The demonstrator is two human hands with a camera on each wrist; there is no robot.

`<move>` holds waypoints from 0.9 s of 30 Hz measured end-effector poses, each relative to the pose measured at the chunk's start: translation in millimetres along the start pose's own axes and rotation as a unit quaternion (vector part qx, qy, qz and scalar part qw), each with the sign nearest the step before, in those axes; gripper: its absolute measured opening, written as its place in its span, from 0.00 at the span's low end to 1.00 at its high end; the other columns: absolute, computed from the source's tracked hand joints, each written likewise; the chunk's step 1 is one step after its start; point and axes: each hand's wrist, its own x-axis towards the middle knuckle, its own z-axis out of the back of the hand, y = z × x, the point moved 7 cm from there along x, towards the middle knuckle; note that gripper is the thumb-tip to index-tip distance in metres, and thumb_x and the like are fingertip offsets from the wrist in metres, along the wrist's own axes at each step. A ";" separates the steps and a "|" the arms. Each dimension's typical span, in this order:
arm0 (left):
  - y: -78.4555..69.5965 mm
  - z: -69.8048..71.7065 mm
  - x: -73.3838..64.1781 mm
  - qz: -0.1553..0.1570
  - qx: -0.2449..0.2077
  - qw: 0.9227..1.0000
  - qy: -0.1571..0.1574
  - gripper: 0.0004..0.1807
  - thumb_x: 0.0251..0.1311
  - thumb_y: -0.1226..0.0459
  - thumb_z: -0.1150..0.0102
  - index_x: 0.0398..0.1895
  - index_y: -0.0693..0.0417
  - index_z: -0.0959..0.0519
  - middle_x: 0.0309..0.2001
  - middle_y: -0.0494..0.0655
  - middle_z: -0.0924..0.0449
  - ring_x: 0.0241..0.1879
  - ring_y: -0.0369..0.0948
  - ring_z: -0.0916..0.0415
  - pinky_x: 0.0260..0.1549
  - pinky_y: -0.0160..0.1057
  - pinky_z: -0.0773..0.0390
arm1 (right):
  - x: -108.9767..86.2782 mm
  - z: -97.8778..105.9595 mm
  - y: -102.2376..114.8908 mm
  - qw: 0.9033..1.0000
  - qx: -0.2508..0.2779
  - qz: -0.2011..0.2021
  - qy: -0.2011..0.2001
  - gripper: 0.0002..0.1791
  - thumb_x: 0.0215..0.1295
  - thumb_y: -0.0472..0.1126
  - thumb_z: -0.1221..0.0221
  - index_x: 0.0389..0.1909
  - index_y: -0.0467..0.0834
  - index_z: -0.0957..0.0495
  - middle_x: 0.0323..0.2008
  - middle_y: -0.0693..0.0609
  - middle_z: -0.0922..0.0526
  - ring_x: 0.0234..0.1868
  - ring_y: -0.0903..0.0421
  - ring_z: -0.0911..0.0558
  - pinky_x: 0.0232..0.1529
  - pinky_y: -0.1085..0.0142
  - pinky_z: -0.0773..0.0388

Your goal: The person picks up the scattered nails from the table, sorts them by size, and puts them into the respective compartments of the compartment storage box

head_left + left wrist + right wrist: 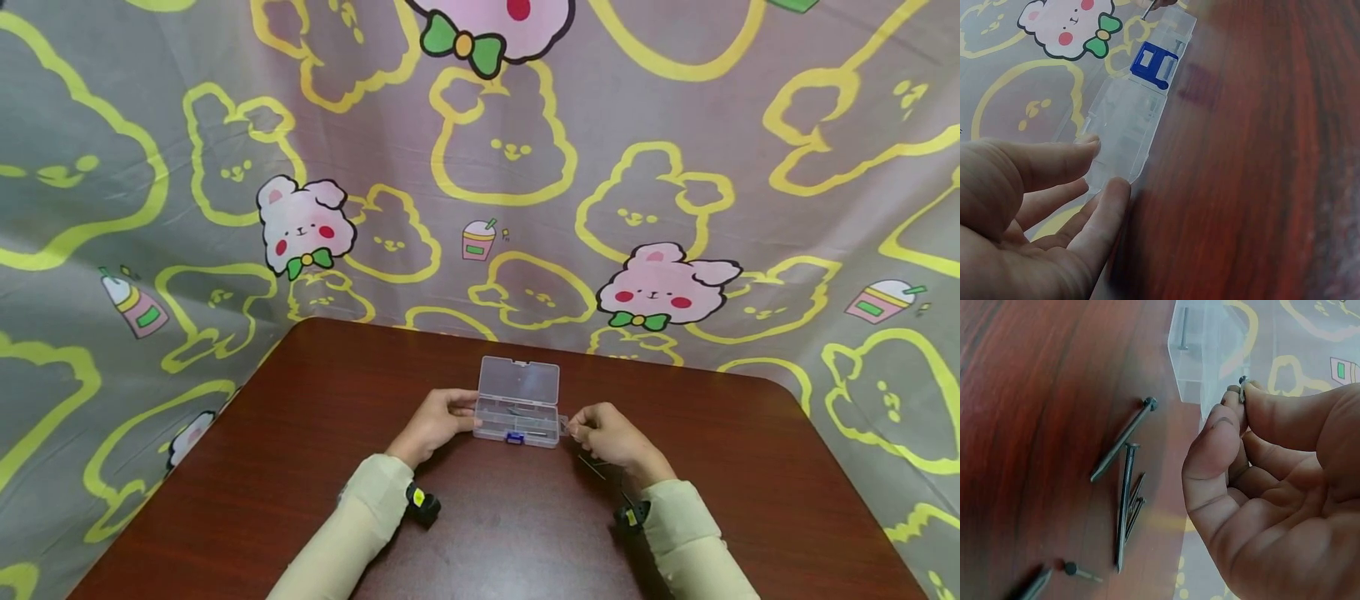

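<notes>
A clear plastic compartment box (516, 421) with a blue latch (1154, 64) stands on the table, its lid (519, 381) raised at the back. My left hand (441, 418) holds the box's left end between thumb and fingers. Just off the right end, my right hand (606, 432) pinches a small nail (1242, 389) between thumb and fingertips; its head sticks up and the fingers hide much of the rest. Inside the box lies another nail (1184, 330). Beside the right hand several loose nails (1125, 506) of different lengths lie on the table.
The brown wooden table (300, 467) reaches back to a patterned cloth (390, 158) hanging behind it and at both sides. A short nail (1071, 569) and a thick nail tip (1038, 584) lie at the near edge of the right wrist view.
</notes>
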 end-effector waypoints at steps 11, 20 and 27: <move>1.4 -0.8 1.6 -0.003 0.002 1.000 0.001 0.27 0.58 0.75 0.31 0.62 0.66 0.23 0.53 0.59 0.19 0.50 0.50 0.20 0.42 0.40 0.17 | 5.7 -6.4 9.0 0.999 -0.039 -0.003 -0.022 0.08 0.72 0.29 0.45 0.32 0.31 0.21 0.21 0.51 0.28 0.21 0.58 0.31 0.21 0.69 0.34; 1.6 -1.7 0.3 -0.006 -0.004 1.000 -0.002 0.27 0.58 0.75 0.31 0.62 0.67 0.23 0.53 0.61 0.19 0.50 0.50 0.20 0.42 0.41 0.17 | 14.6 -13.5 18.9 0.992 -0.116 0.020 -0.040 0.11 0.70 0.30 0.42 0.26 0.37 0.20 0.19 0.54 0.31 0.22 0.57 0.32 0.26 0.64 0.35; 2.8 -0.4 0.6 -0.005 -0.002 1.000 -0.004 0.27 0.57 0.75 0.30 0.62 0.66 0.23 0.55 0.59 0.19 0.51 0.50 0.20 0.42 0.41 0.17 | 18.4 -24.1 31.7 0.978 -0.198 0.063 -0.024 0.19 0.66 0.26 0.44 0.16 0.44 0.29 0.16 0.59 0.38 0.19 0.61 0.37 0.26 0.65 0.37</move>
